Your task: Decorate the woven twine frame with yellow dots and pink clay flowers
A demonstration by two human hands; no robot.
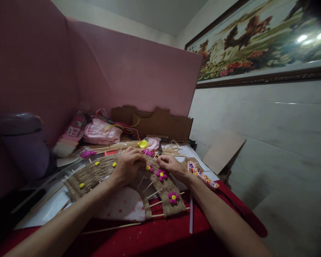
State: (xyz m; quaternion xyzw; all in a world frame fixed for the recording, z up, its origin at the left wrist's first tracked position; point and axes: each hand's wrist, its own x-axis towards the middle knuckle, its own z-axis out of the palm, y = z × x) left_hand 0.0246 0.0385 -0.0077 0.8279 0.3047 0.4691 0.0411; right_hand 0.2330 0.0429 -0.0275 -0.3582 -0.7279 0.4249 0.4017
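Note:
A fan-shaped frame of sticks woven with brown twine (163,189) lies across the table in front of me. Two magenta clay flowers with yellow centres, a lower flower (173,197) and an upper flower (161,175), sit on its right side. Between my hands is a partial flower (149,167) with a yellow centre and a few magenta petals. Single yellow dots (97,163) mark the left side. My left hand (130,165) bends over the twine with closed fingertips beside the partial flower. My right hand (173,166) pinches just right of it; whatever either hand holds is hidden.
Behind the frame lie yellow clay (143,144), magenta clay (88,153), scissors and bundled sticks (112,146). A floral-patterned glue gun (202,175) with a black cord rests at right. Torn cardboard (163,123) stands at the back, a lidded bin (25,146) at left. Red cloth covers the table's front.

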